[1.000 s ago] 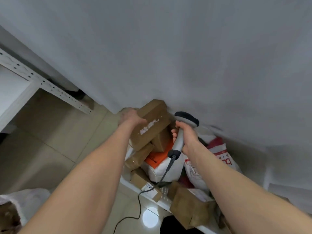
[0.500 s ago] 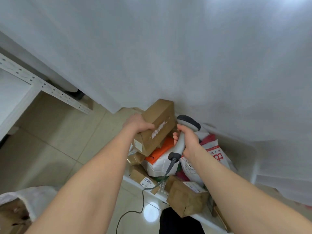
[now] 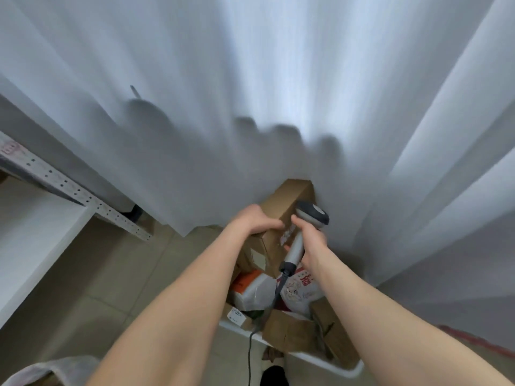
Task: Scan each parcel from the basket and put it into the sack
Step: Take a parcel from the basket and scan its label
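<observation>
My left hand (image 3: 255, 222) grips a long brown cardboard box (image 3: 289, 207) by its near end and holds it tilted up over the basket (image 3: 328, 360). My right hand (image 3: 310, 239) grips the grey handle of a barcode scanner (image 3: 308, 221), whose dark head sits right beside the box's labelled side. The white basket below holds several parcels: brown boxes (image 3: 287, 330), an orange-and-white bag (image 3: 250, 288) and a white bag with red print (image 3: 302, 288). The scanner's cable (image 3: 252, 346) hangs down in front of the basket. A corner of the whitish sack (image 3: 41, 370) shows at the bottom left.
A white curtain (image 3: 250, 93) hangs right behind the basket and fills most of the view. A white shelf with a perforated metal rail (image 3: 69, 190) stands at the left. Beige floor tiles (image 3: 111, 274) lie between the shelf and the basket.
The left hand has lifted the long box higher and turned it more upright. The scanner has moved up close against the box's side. The camera has tilted upward.
</observation>
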`<state>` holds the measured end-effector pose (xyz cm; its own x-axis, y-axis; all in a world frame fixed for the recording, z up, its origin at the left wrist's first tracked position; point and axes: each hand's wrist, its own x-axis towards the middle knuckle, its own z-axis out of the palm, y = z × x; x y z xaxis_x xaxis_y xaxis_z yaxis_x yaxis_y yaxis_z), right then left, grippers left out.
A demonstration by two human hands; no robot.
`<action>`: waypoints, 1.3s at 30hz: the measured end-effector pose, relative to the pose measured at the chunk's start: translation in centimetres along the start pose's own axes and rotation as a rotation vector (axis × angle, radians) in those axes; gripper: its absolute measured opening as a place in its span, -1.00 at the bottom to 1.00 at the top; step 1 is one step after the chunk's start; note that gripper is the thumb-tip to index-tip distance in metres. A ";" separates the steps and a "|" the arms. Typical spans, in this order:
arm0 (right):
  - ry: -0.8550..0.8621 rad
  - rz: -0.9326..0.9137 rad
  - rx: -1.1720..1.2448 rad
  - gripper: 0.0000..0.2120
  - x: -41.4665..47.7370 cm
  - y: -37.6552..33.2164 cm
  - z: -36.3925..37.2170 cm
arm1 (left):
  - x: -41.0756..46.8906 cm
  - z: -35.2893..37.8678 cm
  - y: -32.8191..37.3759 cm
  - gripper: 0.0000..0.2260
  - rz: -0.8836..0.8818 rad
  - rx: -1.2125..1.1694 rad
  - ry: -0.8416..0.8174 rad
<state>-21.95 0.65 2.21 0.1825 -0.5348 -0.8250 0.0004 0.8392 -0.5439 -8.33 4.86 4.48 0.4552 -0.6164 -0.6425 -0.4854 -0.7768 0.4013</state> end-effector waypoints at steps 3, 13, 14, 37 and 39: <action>-0.047 -0.026 -0.003 -0.41 -3.5 -0.9 -2.3 | -4.7 0.3 2.3 -0.30 0.009 -0.128 0.051; -0.233 -0.075 0.042 -0.56 -15.6 -3.0 -12.7 | -19.4 3.6 6.7 -0.72 -0.013 -0.763 0.167; -0.255 -0.071 0.034 -0.61 -16.8 -3.1 -13.4 | -20.8 3.7 7.1 -0.62 -0.008 -0.758 0.161; -0.220 -0.464 -0.069 -0.81 -26.0 -3.7 -13.1 | -28.4 -2.0 4.2 -0.53 0.220 -1.193 0.107; -0.197 -0.491 -0.081 -0.88 -26.7 -4.0 -13.0 | -28.1 -1.7 4.0 -0.50 0.208 -1.165 0.152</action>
<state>-39.58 10.27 24.40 0.3610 -0.8273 -0.4304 0.0576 0.4804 -0.8751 -21.82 18.85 25.32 0.5694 -0.6927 -0.4426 0.3735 -0.2616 0.8900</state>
